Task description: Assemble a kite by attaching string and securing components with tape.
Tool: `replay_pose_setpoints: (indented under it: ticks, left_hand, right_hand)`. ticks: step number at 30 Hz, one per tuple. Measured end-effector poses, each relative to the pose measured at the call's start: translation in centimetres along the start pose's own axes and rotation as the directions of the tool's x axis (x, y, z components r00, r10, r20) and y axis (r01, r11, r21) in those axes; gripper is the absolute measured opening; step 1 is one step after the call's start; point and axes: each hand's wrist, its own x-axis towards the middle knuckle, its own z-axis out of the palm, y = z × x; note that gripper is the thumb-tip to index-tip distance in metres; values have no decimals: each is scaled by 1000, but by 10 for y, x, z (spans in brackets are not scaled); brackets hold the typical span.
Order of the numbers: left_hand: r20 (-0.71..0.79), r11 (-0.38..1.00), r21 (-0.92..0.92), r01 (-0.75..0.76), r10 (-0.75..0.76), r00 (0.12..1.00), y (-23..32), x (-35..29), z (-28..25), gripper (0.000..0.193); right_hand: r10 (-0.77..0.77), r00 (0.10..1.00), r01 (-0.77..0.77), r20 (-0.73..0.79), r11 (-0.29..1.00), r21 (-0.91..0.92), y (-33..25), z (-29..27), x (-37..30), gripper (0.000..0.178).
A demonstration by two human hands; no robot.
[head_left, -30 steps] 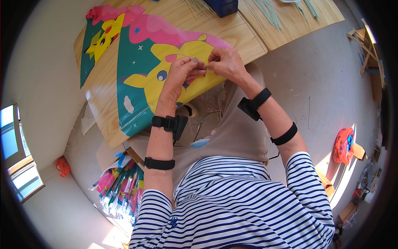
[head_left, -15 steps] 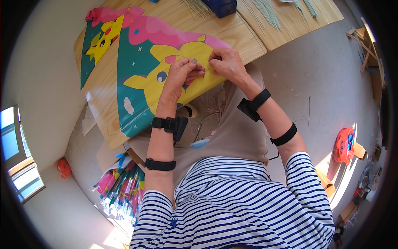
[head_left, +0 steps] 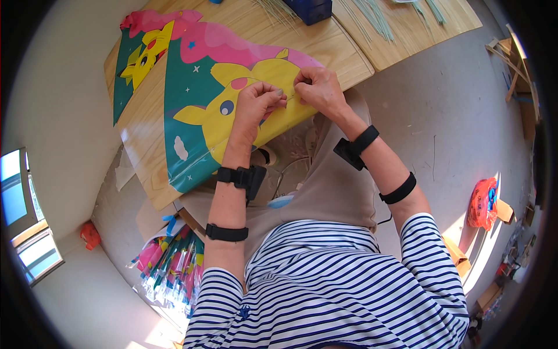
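Observation:
A large printed sheet (head_left: 187,116) in green, yellow and pink, with a cartoon animal on it, lies across the table and reaches over its near edge. Above its yellow part, my left hand (head_left: 257,109) is closed, thumb and fingers pinched together. My right hand (head_left: 319,92) is closed in a similar pinch just to the right, a small gap away. A thin dark line seems to run between the fingertips, but it is too fine to name. What each pinch holds is hidden or too small to make out.
A similar printed sheet (head_left: 136,64) lies at the table's far left. Farther back are a dark blue box (head_left: 311,9) and thin pale sticks (head_left: 372,17). Packaged colourful sheets (head_left: 174,262) stand low at the left. A red plastic bag (head_left: 481,203) rests on the floor at right.
My left hand and forearm have shifted slightly to the right, and its fingers have curled in more. My right hand is nearly unmoved, still pinched. The sheet lies as before.

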Motion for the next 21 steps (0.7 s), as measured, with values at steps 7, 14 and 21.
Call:
replay_pose_setpoints:
  ticks: [7, 14, 21]
  left_hand:
    - [-85, 967, 129, -219, 231, 969, -12, -5, 12, 16]
    - [-148, 966, 193, -173, 203, 968, -10, -5, 16, 14]
    - [-236, 959, 241, -150, 208, 949, -11, -3, 25, 15]
  right_hand:
    - [12, 1000, -11, 25, 999, -40, 2, 0, 1, 14]
    - [-30, 999, 30, -27, 999, -15, 4, 2, 0, 16]
    - [-46, 998, 44, -51, 998, -35, 5, 3, -1, 16]
